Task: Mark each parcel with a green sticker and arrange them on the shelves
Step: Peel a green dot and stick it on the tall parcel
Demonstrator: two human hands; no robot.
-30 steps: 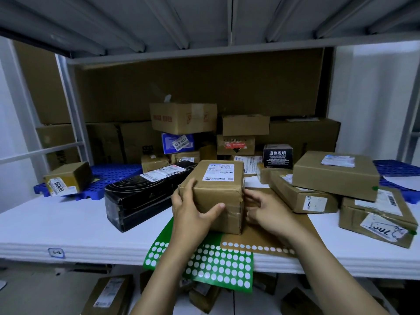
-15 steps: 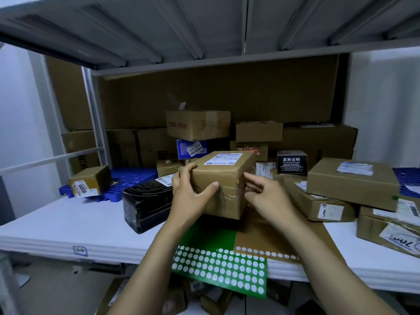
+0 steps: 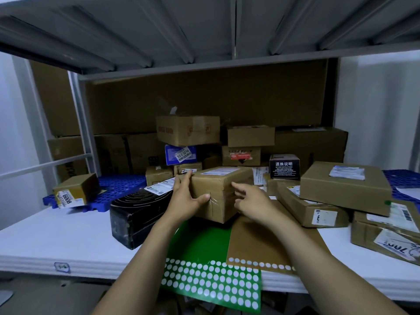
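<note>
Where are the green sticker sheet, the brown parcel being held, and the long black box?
green sticker sheet (image 3: pixel 202 242): head view, plain green upper part.
brown parcel (image 3: pixel 216 185): head view, taped front face.
black box (image 3: pixel 138 214): head view, dark side face.

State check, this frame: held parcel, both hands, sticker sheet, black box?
parcel: taped shut, label up, in left hand's grip
left hand: grips parcel's left corner
right hand: fingers relaxed at parcel's right side, not gripping
green sticker sheet: flat, overhanging shelf edge
black box: closed, on shelf
</note>
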